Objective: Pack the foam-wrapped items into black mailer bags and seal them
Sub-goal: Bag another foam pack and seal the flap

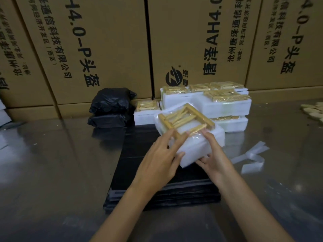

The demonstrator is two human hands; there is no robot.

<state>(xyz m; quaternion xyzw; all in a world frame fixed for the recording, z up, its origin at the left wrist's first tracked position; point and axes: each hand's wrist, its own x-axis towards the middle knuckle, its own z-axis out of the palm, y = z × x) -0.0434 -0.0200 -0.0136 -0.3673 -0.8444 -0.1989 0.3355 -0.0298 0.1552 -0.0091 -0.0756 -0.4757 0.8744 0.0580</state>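
Observation:
A white foam-wrapped item [197, 145] with a clear packet of tan wooden pieces [185, 119] on top is held tilted above a stack of flat black mailer bags [132, 173]. My left hand [160, 159] grips its near left edge, fingers over the top and thumb on the side. My right hand [215, 154] holds the near right edge, fingers on top and below. More foam-wrapped items [227, 103] are stacked behind. Two filled black bags [111, 107] sit stacked at the back left.
Large cardboard boxes [108, 46] wall off the back of the shiny metal table [52, 163]. White peeled strips [251, 158] lie to the right. Pale oval pieces [314, 110] lie at the far right edge. A white object shows at the far left edge.

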